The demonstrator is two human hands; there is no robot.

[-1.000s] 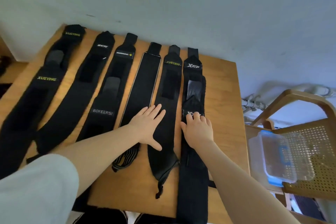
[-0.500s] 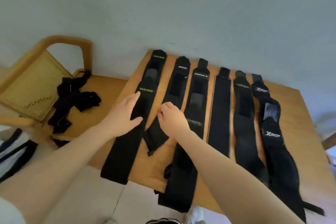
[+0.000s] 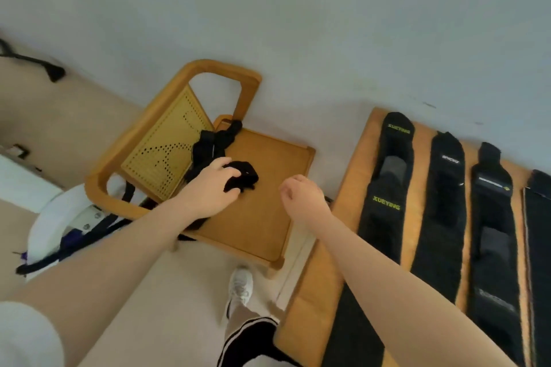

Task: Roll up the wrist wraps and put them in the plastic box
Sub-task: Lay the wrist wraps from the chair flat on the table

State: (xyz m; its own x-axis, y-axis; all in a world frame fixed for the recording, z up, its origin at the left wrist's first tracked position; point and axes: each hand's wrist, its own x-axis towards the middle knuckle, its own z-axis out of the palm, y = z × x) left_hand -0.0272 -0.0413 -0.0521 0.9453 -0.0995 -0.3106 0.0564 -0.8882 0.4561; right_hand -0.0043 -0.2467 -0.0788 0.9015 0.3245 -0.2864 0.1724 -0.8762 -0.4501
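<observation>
A tangle of black wrist wraps (image 3: 238, 176) lies on the seat of a wooden chair (image 3: 262, 211) at the left. My left hand (image 3: 213, 188) lies on that pile, its fingers curled over the black fabric. My right hand (image 3: 301, 195) hovers loosely curled above the chair's right edge, holding nothing. Several black wrist wraps lie flat side by side on the wooden table (image 3: 348, 185) at the right, the nearest marked XUEYING (image 3: 387, 188). The plastic box is out of view.
The chair's cane back (image 3: 161, 155) stands to the left of the seat. White and dark things (image 3: 59, 226) lie on the floor beside the chair. My foot in a white shoe (image 3: 240, 286) stands between chair and table. A grey wall runs behind.
My view has swung left from the table to the chair. Both hands left the flat wraps; the left one now lies on the black pile on the seat.
</observation>
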